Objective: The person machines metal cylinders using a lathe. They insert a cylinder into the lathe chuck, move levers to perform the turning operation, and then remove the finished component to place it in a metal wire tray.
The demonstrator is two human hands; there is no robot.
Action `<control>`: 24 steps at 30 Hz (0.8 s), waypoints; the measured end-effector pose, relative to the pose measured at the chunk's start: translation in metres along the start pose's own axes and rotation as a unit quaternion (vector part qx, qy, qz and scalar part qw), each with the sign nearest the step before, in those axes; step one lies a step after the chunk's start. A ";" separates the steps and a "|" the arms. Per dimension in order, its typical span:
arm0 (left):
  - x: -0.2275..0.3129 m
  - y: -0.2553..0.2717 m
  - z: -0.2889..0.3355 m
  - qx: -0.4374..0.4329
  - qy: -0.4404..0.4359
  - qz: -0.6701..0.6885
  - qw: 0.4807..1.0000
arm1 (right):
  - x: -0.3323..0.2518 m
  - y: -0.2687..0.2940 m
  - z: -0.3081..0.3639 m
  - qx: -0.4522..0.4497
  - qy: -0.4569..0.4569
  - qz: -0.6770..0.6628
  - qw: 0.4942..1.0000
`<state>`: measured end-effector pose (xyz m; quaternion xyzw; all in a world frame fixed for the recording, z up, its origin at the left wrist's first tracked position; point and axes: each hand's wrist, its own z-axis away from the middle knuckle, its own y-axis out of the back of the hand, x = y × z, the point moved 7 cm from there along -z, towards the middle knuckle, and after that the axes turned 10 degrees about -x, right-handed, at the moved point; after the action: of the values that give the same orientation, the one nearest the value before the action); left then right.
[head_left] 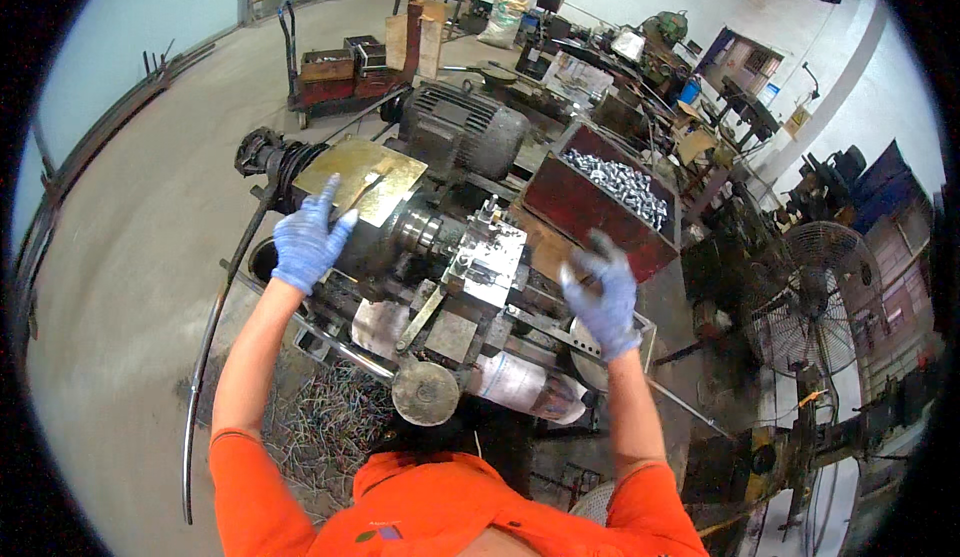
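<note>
My left hand [312, 242], in a pale blue glove, is open, its index finger and thumb stretched over the edge of a yellowish metal sheet [400, 179] on top of the lathe-like machine. I cannot make out whether the fingertips touch it. Just right of that sheet is the machine's round spindle [418, 230], facing a shiny metal tool block [492, 257]. Out to the right, my right hand [608, 302] is gloved too and somewhat blurred. Its thumb and fingers are apart, with nothing visible between them, near a dark red bin [570, 207] of small silvery metal parts [622, 187].
A motor [465, 127] stands behind the spindle. A long bent metal bar [212, 357] runs down the machine's left side, and a lever [422, 317] sticks out in front. Metal shavings [325, 412] cover the floor below. To the right stands a fan [815, 277]; a loaded trolley [335, 97] is farther back.
</note>
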<state>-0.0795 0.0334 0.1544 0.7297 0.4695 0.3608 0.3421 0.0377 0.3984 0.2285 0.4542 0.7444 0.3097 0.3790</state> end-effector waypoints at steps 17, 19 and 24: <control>0.110 -0.070 0.037 -0.139 -0.127 0.123 0.974 | 0.085 -0.019 0.207 -0.066 -0.290 -0.115 0.948; 0.104 -0.073 0.042 -0.177 -0.134 0.089 0.971 | 0.078 -0.014 0.204 -0.034 -0.248 -0.123 0.960; 0.085 0.000 0.034 0.020 -0.137 0.223 0.965 | 0.094 -0.012 0.220 -0.030 -0.285 -0.137 0.948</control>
<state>-0.0247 0.1074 0.1547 0.8648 0.2510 0.3151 0.2996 0.1903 0.5047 0.0775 0.4054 0.6510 0.1348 0.6275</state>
